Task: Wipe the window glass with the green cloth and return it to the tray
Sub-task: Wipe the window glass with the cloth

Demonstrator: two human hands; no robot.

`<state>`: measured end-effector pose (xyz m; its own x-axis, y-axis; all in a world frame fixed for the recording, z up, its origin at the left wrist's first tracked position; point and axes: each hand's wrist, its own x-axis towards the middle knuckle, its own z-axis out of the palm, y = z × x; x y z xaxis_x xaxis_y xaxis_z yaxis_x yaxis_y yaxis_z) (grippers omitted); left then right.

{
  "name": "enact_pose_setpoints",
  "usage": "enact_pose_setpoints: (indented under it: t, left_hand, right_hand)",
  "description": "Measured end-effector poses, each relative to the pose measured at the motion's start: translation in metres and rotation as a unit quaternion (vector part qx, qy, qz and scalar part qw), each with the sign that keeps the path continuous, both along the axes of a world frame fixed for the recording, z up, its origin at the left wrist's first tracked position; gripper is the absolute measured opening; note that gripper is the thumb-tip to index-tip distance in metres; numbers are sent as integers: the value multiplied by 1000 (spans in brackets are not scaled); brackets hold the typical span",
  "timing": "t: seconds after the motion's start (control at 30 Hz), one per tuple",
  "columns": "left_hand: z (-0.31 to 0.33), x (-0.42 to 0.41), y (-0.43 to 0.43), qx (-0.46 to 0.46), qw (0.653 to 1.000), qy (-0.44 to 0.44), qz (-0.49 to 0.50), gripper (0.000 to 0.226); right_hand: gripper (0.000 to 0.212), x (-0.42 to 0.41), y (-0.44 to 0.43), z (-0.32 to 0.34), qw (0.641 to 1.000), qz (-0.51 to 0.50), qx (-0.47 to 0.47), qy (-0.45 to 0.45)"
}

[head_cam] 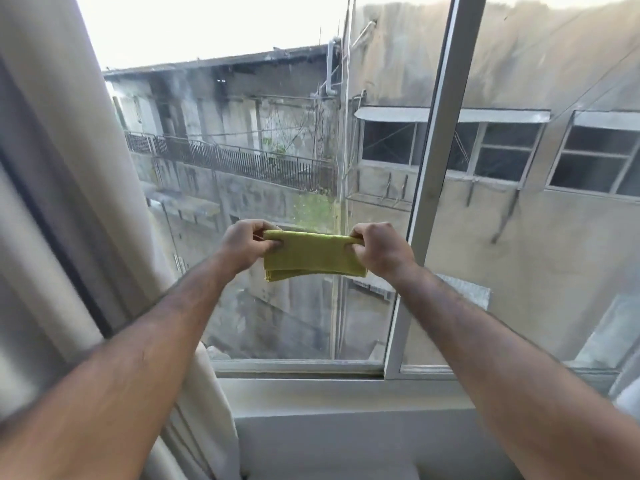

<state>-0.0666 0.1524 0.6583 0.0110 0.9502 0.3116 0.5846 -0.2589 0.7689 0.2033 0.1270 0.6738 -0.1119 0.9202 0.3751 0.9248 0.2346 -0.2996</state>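
Observation:
A folded green cloth [311,258] hangs in front of the window glass [270,161], stretched flat between both hands. My left hand [244,245] pinches its upper left corner. My right hand [379,249] pinches its upper right corner. The cloth is folded in layers, with its lower edge hanging free. Whether it touches the pane cannot be told. No tray is in view.
A white vertical window frame bar [436,168] runs just right of my right hand. A beige curtain [69,202] hangs along the left side. The white sill [329,393] lies below the glass. Grey buildings show outside.

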Motion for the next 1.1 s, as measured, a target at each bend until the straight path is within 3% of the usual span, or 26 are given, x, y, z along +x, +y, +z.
enact_pose_setpoints:
  t: [0.27, 0.4, 0.5, 0.57, 0.7, 0.77, 0.9, 1.0, 1.1]
  left_hand:
    - [118, 0, -2, 172, 973, -113, 104, 35]
    - [166, 2, 2, 294, 933, -4, 209, 39]
    - [194, 5, 9, 342, 909, 54, 232, 37]
    - [204, 8, 18, 356, 898, 103, 237, 34]
    - [214, 9, 45, 404, 872, 125, 247, 33]
    - [213, 9, 63, 411, 870, 108, 251, 40]
    - [179, 23, 92, 395, 897, 91, 174, 84]
    - [156, 24, 111, 427, 875, 139, 179, 80]
    - [168, 30, 129, 444, 864, 92, 218, 72]
  right_hand:
    - [19, -13, 4, 114, 991, 24, 129, 37]
    - [27, -22, 9, 135, 990, 76, 117, 36]
    - [66, -18, 16, 135, 985, 137, 100, -34]
    - [85, -3, 27, 137, 979, 94, 172, -54]
    - [95, 49, 61, 153, 930, -75, 361, -8]
    - [105, 71, 80, 157, 916, -128, 381, 10]
    - [113, 89, 112, 145, 913, -134, 384, 8]
    - [107, 91, 134, 132, 899, -139, 414, 3]
    - [101, 99, 155, 123, 881, -155, 447, -24]
